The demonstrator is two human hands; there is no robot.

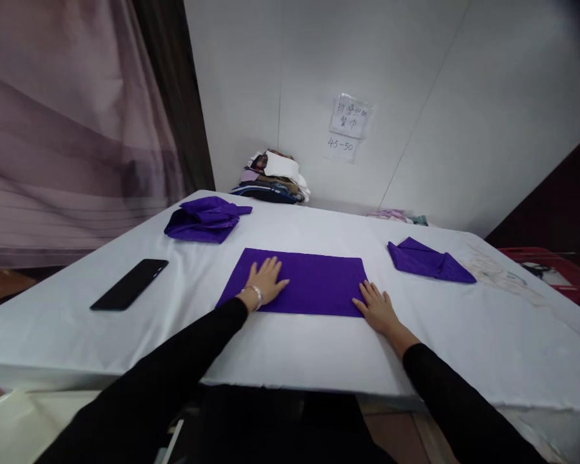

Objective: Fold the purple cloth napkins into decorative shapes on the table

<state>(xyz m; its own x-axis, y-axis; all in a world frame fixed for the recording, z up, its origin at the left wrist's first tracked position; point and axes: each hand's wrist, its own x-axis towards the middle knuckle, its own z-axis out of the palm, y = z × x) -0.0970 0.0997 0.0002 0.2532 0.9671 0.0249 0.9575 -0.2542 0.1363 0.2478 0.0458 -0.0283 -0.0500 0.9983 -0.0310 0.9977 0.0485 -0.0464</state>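
Observation:
A purple cloth napkin (314,283) lies flat on the white-covered table in front of me, in a neat rectangle. On its left part rests my left hand (265,281), palm down with the fingers spread; a bracelet circles that wrist. My right hand (377,308) lies at the napkin's right edge, fingers stretched out and touching its lower right corner. Neither hand grips anything. Further back on the left is a crumpled heap of purple cloth (205,219). A folded purple cloth (428,261) sits to the right.
A black phone (129,285) lies on the white tablecloth (290,354) at the left. A stack of clothes (273,177) stands at the back by the wall, below and left of paper signs (350,119). A red basket (555,274) is beyond the right edge.

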